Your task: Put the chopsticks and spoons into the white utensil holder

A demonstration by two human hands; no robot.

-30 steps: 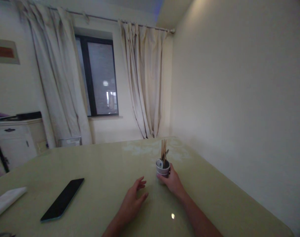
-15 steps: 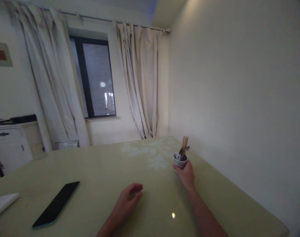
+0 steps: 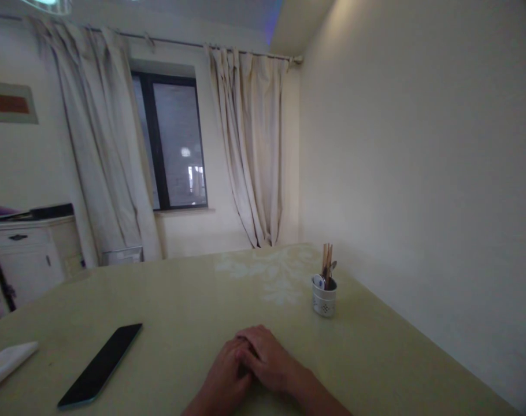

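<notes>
My left hand (image 3: 226, 375) lies on the pale green table (image 3: 180, 306) near its front edge. My right hand (image 3: 267, 358) rests on top of it, fingers folded over the left knuckles. Neither hand holds anything. A small white utensil cup (image 3: 324, 297) stands alone on the table to the upper right of my hands, close to the right wall. Wooden chopsticks (image 3: 326, 260) and a spoon stick up out of it.
A dark phone (image 3: 100, 365) lies flat on the table at the left. A white folded napkin (image 3: 7, 363) sits at the far left edge. Behind the table are a curtained window (image 3: 174, 144) and a white cabinet (image 3: 24, 254).
My right hand let go of the utensil cup, which now stands by the right wall, and drew back to settle on top of my left hand.
</notes>
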